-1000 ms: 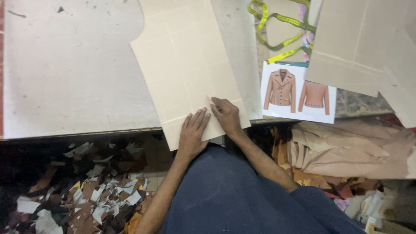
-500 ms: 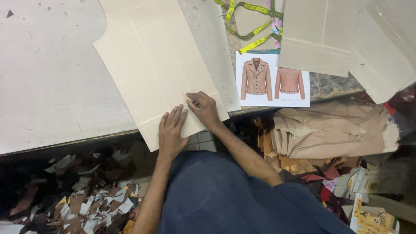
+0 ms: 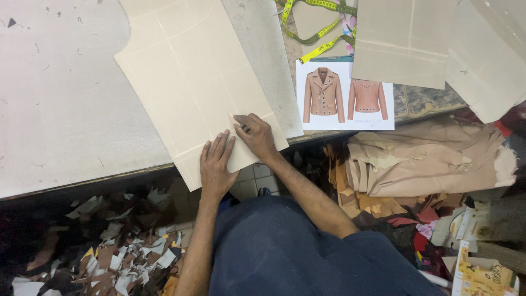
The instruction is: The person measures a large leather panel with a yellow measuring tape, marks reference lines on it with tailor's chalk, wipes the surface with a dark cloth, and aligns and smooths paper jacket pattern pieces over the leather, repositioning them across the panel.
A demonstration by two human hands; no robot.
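A large beige card pattern piece (image 3: 192, 82) with ruled lines lies on the grey table (image 3: 60, 109), its near corner hanging over the table edge. My left hand (image 3: 215, 164) lies flat on that near corner, fingers spread. My right hand (image 3: 255, 134) is closed on a small marking tool (image 3: 236, 121), its tip touching the card just beyond the left fingertips. I cannot tell what kind of tool it is.
A printed sheet with two tan jacket pictures (image 3: 342, 96) lies right of the card. A yellow-green tape measure (image 3: 312, 33) and more card pieces (image 3: 405, 38) sit behind it. Tan leather (image 3: 427, 159) is piled at right; scraps (image 3: 109, 246) cover the floor.
The view has shifted, so the table contents sit further left and lower in frame. Both hands stay on the card's near corner, the right hand slightly further onto the card.
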